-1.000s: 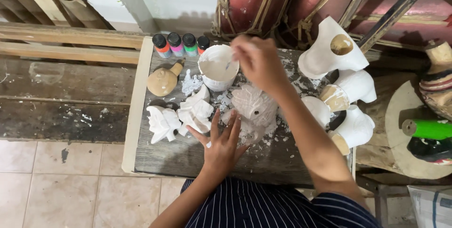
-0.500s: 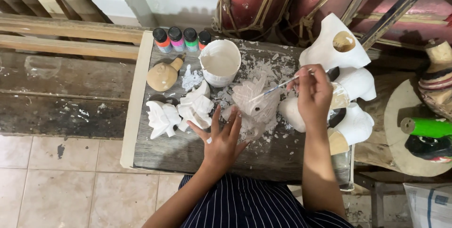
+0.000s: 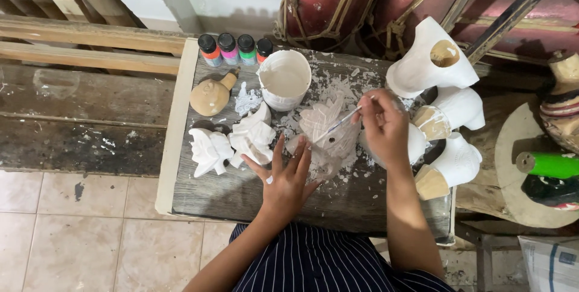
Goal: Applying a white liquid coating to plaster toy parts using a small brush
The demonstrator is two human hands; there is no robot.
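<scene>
Two hands at work over a paint-spattered wooden table (image 3: 211,189). Left hand (image 3: 286,180): open, fingers spread, palm flat on the table, fingertips touching the near edge of a carved figure (image 3: 329,132) half covered in white. Right hand (image 3: 383,126): closed in a pinch on a thin brush (image 3: 338,124), its tip resting on the figure's top. White paint tub (image 3: 284,79) stands open just behind the figure, four small paint bottles (image 3: 235,49) behind that. Two painted carvings (image 3: 232,144) sit left of the left hand.

Risks, as judged: figure is braced only by fingertips, so a firm stroke could slide or tip it. Right forearm hangs near the white pieces (image 3: 449,111) at right; a swing could smear or knock them.
</scene>
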